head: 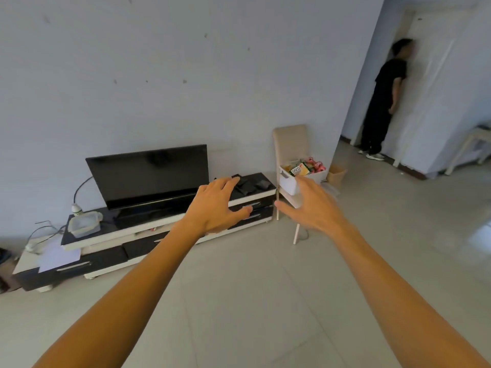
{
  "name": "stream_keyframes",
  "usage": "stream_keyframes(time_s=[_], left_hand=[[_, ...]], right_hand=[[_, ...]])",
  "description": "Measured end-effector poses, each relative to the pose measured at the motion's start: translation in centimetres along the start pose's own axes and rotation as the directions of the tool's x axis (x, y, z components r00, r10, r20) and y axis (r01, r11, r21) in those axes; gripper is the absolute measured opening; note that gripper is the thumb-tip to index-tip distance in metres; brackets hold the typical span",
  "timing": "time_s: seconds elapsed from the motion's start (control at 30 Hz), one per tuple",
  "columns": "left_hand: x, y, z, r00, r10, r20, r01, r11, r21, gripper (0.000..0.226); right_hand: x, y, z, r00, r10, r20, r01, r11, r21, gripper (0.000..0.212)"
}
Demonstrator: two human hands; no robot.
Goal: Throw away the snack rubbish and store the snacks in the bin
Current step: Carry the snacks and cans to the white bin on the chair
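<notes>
A white storage bin [290, 185] sits on the seat of a beige chair [291, 140] by the wall, across the room from me. Colourful snack packets [305, 167] fill its top. A small tan waste basket [337, 175] stands on the floor just right of the chair. Both my arms are stretched out in front. My left hand [216, 205] is open with fingers spread, in front of the TV stand. My right hand [313, 205] is also open and holds nothing; in the image it overlaps the chair's seat below the bin, though it is well short of it.
A low black-and-white TV stand [111, 251] runs along the wall at left, with a dark TV [148, 175], a clear lidded box [85, 224] and papers on it. A person in black [382, 102] stands at the doorway far right. A pale tiled floor lies between me and the chair.
</notes>
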State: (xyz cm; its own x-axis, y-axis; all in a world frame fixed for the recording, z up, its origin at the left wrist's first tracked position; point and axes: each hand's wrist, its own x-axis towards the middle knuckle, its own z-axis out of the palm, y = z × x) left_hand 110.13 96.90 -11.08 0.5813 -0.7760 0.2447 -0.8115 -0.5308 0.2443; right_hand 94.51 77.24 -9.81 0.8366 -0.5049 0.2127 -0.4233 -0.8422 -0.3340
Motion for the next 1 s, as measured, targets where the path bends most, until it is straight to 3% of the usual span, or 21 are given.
stream_keyframes(time_s=[0.3, 0.6, 1.0], left_hand=[[14.9, 1.3, 8.5, 0.994, -0.001, 0.114, 0.003, 1.0, -0.02, 0.085], [35.1, 0.9, 15.0, 0.995, 0.036, 0.093, -0.035, 0.999, -0.018, 0.086], [57.5, 6.4, 27.7, 0.982, -0.031, 0.185, 0.042, 0.997, -0.059, 0.084]], right_hand=[[10.7, 11.3, 2.8, 0.995, 0.101, 0.007, -0.101, 0.995, -0.002, 0.08], [28.2, 22.8, 4.2, 0.984, 0.173, 0.047, -0.172, 0.985, -0.02, 0.083], [47.9, 42.5, 4.2, 0.983, 0.15, 0.102, -0.144, 0.987, -0.067, 0.08]])
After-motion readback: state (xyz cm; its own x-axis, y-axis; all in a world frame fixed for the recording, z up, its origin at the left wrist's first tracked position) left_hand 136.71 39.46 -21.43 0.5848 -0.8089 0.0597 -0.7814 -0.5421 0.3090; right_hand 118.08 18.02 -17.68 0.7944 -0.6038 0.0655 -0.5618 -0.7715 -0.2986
